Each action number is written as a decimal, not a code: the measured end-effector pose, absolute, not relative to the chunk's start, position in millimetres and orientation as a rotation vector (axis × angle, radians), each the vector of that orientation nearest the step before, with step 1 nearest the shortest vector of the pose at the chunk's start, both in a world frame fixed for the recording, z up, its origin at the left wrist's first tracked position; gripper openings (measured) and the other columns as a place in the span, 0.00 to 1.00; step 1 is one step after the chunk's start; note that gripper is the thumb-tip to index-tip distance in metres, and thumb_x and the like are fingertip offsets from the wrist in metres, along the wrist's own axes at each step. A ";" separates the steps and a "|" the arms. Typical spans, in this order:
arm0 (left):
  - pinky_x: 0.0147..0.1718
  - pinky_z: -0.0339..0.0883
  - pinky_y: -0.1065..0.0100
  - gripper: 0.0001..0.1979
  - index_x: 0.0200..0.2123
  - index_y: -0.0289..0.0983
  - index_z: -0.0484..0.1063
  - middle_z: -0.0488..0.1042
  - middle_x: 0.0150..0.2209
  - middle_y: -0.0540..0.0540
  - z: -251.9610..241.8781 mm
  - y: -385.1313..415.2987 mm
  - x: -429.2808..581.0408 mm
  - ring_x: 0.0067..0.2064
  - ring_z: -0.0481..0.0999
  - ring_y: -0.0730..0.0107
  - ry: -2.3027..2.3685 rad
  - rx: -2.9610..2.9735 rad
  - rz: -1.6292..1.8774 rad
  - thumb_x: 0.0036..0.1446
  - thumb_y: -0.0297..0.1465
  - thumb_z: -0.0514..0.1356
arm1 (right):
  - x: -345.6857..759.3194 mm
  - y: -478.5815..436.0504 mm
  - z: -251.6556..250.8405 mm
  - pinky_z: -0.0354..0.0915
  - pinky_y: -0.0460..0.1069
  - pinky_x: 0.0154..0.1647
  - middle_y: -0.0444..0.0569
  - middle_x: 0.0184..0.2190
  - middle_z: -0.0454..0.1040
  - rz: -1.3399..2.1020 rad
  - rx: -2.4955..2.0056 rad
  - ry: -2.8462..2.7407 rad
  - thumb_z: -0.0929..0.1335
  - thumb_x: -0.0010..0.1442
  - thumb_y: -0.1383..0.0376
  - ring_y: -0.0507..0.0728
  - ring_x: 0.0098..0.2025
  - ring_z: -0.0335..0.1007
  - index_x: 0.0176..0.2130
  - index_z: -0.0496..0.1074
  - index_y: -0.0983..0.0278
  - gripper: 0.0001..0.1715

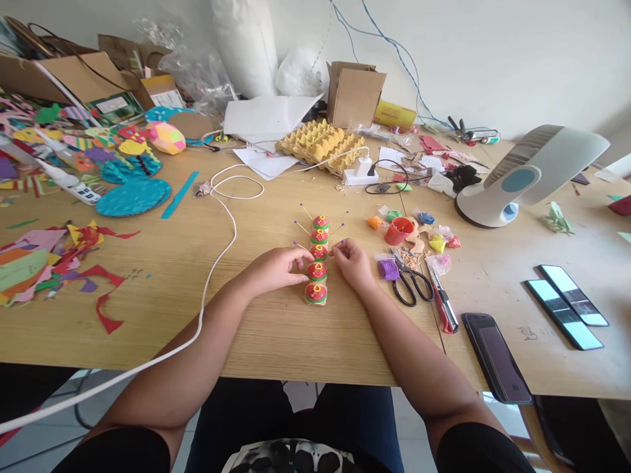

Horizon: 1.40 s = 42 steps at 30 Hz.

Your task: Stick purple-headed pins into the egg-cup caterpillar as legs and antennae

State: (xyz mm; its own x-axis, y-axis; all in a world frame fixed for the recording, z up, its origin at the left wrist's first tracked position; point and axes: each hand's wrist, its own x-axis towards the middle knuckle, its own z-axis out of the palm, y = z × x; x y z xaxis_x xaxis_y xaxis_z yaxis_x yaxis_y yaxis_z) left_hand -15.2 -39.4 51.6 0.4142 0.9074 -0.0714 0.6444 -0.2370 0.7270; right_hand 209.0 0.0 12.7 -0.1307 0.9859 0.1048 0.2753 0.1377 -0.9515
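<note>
Open desk [276,341] from cup row [317,266] down to the near edge. More bare wood to the left, up to white cable [223,246]. Tight on the right: scissors [413,284] and cutter [445,307] near. Forearms in from the near edge, converging. Left hand [273,269] palm down, fingers curled, tips pressed on row's left flank. Right hand [353,261] fingertips pinched together at right flank, third cup. Row mid-desk, long axis straight away from the body, pin-studded end far.

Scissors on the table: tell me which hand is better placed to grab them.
Right, probably. The right hand touches the cup figure from the right, with the scissors just beyond it; the left hand is on the figure's other side and would have to cross.
</note>
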 end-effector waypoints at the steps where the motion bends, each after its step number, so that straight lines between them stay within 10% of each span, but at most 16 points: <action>1: 0.31 0.62 0.70 0.22 0.51 0.44 0.74 0.76 0.39 0.50 50.1 -38.9 -14.9 0.29 0.69 0.73 1.310 1.989 0.482 0.52 0.38 0.66 | 208.9 0.0 12.9 0.64 0.49 0.36 0.45 0.31 0.77 1.049 -1.265 -1.563 0.67 0.58 0.59 0.54 0.32 0.70 0.32 0.68 0.61 0.08; 26: 0.33 0.63 0.68 0.20 0.53 0.45 0.76 0.77 0.52 0.47 52.3 -46.5 -5.9 0.31 0.73 0.72 1.400 2.149 0.509 0.56 0.35 0.64 | 205.4 -2.6 16.3 0.60 0.48 0.32 0.43 0.25 0.72 0.970 -1.314 -1.603 0.66 0.58 0.60 0.53 0.28 0.65 0.31 0.67 0.61 0.07; 32: 0.31 0.59 0.68 0.20 0.53 0.46 0.76 0.77 0.31 0.51 53.4 -47.1 -4.0 0.30 0.73 0.67 1.463 2.099 0.426 0.55 0.37 0.65 | 210.0 1.0 14.6 0.65 0.49 0.36 0.45 0.29 0.77 1.089 -1.260 -1.567 0.67 0.58 0.58 0.54 0.31 0.70 0.32 0.70 0.61 0.08; 42: 0.30 0.56 0.69 0.20 0.53 0.48 0.74 0.72 0.26 0.54 50.1 -42.7 -6.2 0.28 0.70 0.69 1.425 2.076 0.430 0.56 0.38 0.64 | 213.7 1.2 16.5 0.62 0.48 0.33 0.46 0.30 0.77 1.076 -1.323 -1.546 0.68 0.56 0.58 0.53 0.30 0.68 0.31 0.71 0.62 0.09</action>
